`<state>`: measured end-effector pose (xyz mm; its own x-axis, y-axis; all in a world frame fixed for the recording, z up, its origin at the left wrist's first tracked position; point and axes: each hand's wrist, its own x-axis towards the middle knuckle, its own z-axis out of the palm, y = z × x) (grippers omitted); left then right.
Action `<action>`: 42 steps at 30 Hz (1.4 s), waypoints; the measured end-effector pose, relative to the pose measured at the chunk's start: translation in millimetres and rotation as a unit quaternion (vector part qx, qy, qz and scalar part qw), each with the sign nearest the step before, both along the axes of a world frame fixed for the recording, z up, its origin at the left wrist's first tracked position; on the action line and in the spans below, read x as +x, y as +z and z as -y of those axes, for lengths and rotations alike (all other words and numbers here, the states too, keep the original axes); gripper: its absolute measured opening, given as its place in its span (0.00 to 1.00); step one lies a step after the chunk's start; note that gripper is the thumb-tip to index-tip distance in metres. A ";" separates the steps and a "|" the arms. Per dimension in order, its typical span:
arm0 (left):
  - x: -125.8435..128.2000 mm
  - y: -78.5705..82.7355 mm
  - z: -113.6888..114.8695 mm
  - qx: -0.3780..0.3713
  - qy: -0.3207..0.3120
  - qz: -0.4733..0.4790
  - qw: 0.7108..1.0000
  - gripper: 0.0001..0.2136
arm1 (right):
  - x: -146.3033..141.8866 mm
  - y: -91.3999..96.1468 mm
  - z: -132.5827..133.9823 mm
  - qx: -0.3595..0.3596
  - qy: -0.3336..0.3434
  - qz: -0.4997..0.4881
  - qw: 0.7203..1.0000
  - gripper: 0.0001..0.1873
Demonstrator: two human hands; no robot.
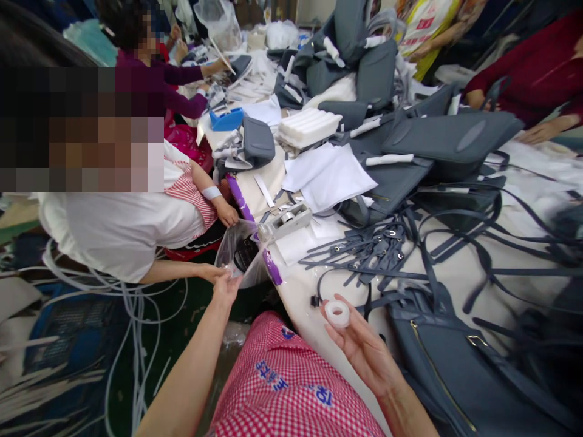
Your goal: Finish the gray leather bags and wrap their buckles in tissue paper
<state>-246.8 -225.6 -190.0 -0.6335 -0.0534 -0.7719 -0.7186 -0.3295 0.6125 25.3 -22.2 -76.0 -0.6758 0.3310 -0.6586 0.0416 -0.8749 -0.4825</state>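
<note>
My left hand pinches the edge of a clear plastic bag that hangs at the table's corner. A co-worker's hand meets mine on the same edge, while that person's other hand is at the bag's upper rim. Something dark shows through the plastic. In my right hand is a roll of clear tape, held at the fingers above the table edge. Between my hands, a tape dispenser sits at the purple-taped table edge.
Dark straps with buckles lie beyond my right hand. A dark zippered bag is at right. Dark handbags, white paper and a blue holder cover the table farther back. Other people work around it. White cords hang at left.
</note>
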 end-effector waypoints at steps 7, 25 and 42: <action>82.0 40.0 -16.3 0.017 -0.193 -0.082 0.978 0.10 | 21.1 -22.8 -0.3 0.049 0.015 0.065 0.997 0.21; 143.7 27.1 -123.8 -0.171 -0.636 -0.344 0.669 0.12 | 43.9 -7.8 3.4 0.038 -0.024 0.046 0.998 0.17; 167.4 143.3 -82.0 0.201 -0.483 -0.122 0.844 0.18 | 48.0 28.8 6.5 0.080 -0.053 -0.017 0.995 0.20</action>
<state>-79.3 -143.6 -46.6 -0.3749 0.8134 -0.4447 -0.6391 0.1207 0.7596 73.3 -28.7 -47.2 -0.6532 0.5002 -0.5685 -0.0656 -0.7854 -0.6156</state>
